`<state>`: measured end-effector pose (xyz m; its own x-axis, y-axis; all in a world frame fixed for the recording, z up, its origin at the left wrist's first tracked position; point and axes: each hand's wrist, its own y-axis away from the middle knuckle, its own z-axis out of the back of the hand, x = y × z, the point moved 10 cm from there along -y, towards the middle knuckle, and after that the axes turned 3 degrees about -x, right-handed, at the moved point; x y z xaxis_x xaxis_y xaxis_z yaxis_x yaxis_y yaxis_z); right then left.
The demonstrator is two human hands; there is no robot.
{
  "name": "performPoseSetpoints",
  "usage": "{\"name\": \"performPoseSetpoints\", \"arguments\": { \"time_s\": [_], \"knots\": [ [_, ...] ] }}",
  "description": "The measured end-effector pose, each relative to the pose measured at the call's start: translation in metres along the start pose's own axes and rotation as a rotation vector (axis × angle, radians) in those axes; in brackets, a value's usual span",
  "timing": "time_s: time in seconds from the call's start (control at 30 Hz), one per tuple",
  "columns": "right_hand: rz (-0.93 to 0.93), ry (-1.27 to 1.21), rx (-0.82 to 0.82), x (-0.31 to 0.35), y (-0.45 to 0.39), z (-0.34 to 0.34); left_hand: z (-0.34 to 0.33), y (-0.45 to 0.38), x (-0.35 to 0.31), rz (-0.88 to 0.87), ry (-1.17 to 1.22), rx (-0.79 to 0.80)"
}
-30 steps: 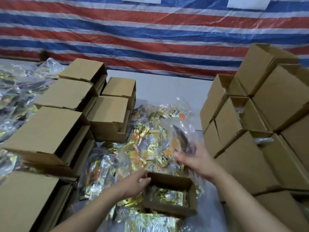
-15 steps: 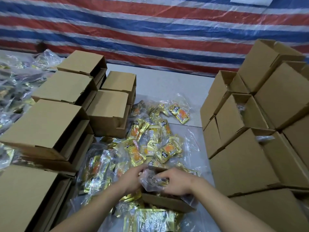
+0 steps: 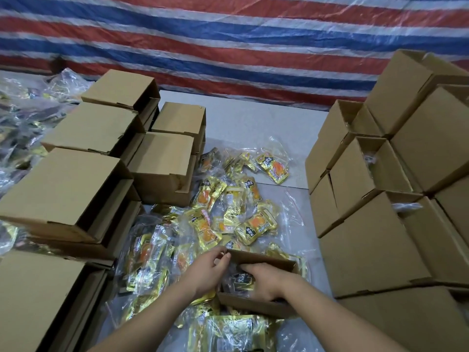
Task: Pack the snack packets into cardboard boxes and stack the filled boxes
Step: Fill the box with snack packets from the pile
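A person's two forearms reach from six o'clock into a small open cardboard box [image 3: 256,304] near the bottom centre. The right hand [image 3: 266,280] lies palm down inside it, fingers curled onto a bagged snack packet [image 3: 241,279]. The left hand [image 3: 206,271] pinches the box's far-left corner, steadying it. Loose gold snack packets [image 3: 228,214] are spread over the surface [image 3: 253,120] toward twelve o'clock. Closed boxes [image 3: 83,186] stack at nine o'clock, tilted open boxes [image 3: 380,224] at three. Pressing the packet flat into the corners should leave room for more; the slippery wrap may spring back.
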<state>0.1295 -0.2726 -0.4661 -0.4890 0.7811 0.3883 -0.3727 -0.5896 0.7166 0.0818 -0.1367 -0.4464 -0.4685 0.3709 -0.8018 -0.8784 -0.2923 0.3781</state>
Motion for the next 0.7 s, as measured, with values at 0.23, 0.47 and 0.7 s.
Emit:
{"name": "performPoseSetpoints", "arguments": {
  "time_s": [0.23,0.47,0.7],
  "knots": [
    [0.052,0.034,-0.054,0.007,0.032,0.026,-0.001,0.005,-0.011,-0.026,-0.057,0.010],
    [-0.065,0.044,0.182,0.009,0.016,-0.020,-0.003,0.007,-0.007,0.006,-0.046,-0.010],
    [-0.029,-0.256,-0.033,-0.007,0.030,0.013,-0.003,0.006,-0.007,0.001,-0.028,-0.013]
  ]
}}
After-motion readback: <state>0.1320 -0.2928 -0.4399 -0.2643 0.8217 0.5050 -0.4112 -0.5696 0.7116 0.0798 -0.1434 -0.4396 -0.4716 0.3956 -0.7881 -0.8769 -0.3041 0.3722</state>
